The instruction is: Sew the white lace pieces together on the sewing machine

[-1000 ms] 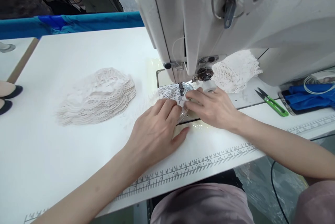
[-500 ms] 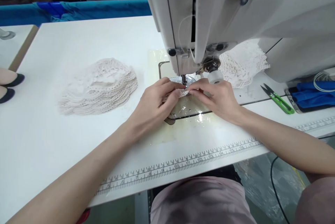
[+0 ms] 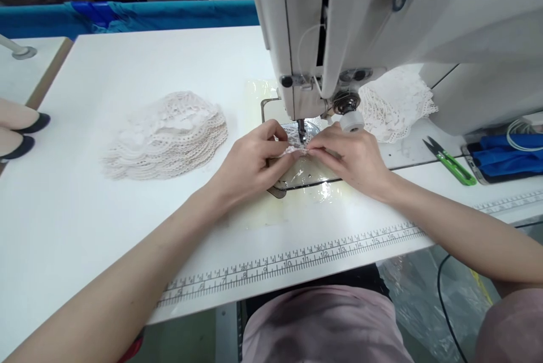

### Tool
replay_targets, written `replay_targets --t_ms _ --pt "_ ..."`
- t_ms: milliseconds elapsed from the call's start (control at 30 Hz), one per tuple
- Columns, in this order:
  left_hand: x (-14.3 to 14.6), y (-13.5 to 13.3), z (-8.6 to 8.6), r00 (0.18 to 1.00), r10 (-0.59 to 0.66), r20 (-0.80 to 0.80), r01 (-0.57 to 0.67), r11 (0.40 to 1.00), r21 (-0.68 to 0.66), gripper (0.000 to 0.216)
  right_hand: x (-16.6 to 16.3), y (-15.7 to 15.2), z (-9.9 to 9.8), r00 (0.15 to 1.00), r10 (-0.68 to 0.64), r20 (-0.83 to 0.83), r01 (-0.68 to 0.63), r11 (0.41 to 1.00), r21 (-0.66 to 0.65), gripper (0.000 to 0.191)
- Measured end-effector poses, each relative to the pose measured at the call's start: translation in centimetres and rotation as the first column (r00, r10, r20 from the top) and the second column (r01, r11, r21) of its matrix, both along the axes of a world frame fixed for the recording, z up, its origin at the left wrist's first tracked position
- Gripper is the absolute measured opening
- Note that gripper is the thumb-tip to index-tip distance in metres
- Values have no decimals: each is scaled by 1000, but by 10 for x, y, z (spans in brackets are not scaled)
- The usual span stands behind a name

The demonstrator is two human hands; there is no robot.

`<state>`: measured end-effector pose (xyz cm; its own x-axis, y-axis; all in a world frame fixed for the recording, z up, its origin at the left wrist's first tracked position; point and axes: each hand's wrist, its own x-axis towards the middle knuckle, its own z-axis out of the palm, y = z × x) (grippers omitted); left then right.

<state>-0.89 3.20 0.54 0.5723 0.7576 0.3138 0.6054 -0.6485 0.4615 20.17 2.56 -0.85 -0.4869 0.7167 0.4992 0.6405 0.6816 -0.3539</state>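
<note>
Between my two hands a small strip of white lace lies just in front of the presser foot of the sewing machine. My left hand pinches the lace from the left, thumb in front and fingers curled. From the right, my right hand pinches the other end between thumb and forefinger. The fingers hide part of the lace. A pile of white lace pieces sits on the table to the left. More white lace lies behind my right hand, under the machine arm.
Green thread snips lie to the right, beside a phone with blue cloth on it. A printed ruler runs along the front edge of the white table. At far left are two black-tipped, skin-toned objects.
My left fingers have shifted and opened slightly, and more of the lace shows between my hands. The view has moved a little, so the table appears further right.
</note>
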Motion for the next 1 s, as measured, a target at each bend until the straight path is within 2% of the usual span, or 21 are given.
replay_targets --t_ms 100,200,300,467,767,1000 --pt "1 -9 -3 987 -17 -161 50 978 204 26 2 -2 1 994 27 105 -43 987 152 17" --pt "4 -23 -3 948 44 -317 97 904 416 21 4 -5 2 976 13 219 -87 939 332 18" --pt "6 -35 0 922 111 -372 117 835 538 26 6 -9 2 956 -12 293 -112 908 403 21" --pt "6 -39 4 900 106 -422 133 856 499 28 8 -13 0 944 -12 329 -126 910 395 19" --pt "5 -32 0 920 105 -378 105 862 496 27 6 -11 -1 946 1 324 -128 919 372 22" --pt "4 -22 -2 908 138 -395 82 867 491 25 4 -6 1 930 -49 365 -93 928 362 24"
